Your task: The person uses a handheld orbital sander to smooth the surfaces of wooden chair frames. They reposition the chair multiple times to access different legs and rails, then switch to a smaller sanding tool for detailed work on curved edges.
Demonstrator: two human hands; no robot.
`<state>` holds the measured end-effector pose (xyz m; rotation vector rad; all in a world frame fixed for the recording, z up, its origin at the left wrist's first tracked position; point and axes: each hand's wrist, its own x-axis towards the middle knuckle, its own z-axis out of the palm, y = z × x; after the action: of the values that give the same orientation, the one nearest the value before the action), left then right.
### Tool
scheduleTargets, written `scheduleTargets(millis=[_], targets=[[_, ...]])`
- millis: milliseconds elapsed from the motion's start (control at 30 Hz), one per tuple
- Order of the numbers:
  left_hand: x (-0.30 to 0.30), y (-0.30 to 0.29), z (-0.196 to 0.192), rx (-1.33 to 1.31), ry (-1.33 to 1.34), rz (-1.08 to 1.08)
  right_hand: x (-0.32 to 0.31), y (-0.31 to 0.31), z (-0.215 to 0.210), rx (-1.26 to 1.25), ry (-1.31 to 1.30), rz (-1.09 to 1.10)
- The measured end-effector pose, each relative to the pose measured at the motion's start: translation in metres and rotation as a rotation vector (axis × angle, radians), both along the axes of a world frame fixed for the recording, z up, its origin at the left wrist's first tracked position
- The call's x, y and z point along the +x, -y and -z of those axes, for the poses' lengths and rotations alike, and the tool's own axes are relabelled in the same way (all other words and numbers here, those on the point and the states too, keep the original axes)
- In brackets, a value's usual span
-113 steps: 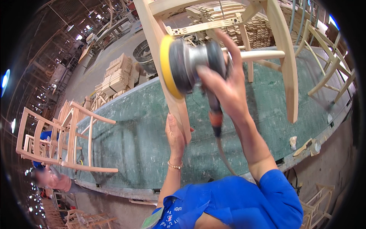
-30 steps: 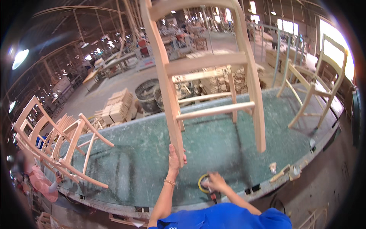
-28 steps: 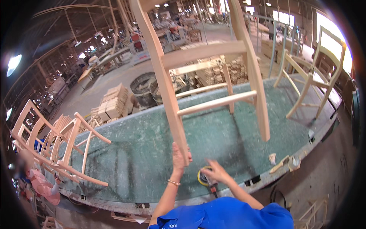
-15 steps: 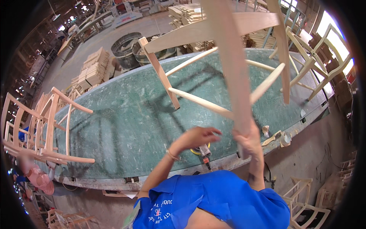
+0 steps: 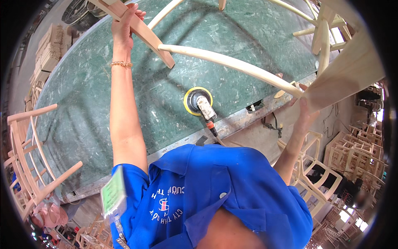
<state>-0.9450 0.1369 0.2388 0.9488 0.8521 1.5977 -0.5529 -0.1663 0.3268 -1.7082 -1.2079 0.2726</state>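
Observation:
A bare wooden chair frame is tilted over the green worktable, its pale round rung slanting across the view. At the upper left, my left hand has its fingers wrapped round one of the frame's legs. On the right, my right hand grips the lower end of a broad wooden post of the same frame, which partly hides the fingers. Between my arms, a disc sander with a yellow-edged black pad rests on the tabletop, touched by neither hand.
The green worktable has a worn front edge. Another chair frame stands at the left, and more frame parts are at the upper right. Stacked wood lies beyond the table. Chairs crowd the floor at the right.
My left hand, empty over the table before, now grips the frame's left leg. The frame has come closer and turned, and my right hand is farther right, still on its post.

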Motion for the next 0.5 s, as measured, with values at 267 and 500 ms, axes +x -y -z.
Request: scheduleTargets(millis=[267, 500], targets=[[-0.001, 0.065, -0.016, -0.051, 0.032, -0.101, 0.042, 0.034, 0.039, 0.082, 0.023, 0.042], [-0.054, 0.188, -0.027, 0.062, 0.086, -0.468, 0.042, 0.043, 0.077, 0.094, -0.207, -0.177]])
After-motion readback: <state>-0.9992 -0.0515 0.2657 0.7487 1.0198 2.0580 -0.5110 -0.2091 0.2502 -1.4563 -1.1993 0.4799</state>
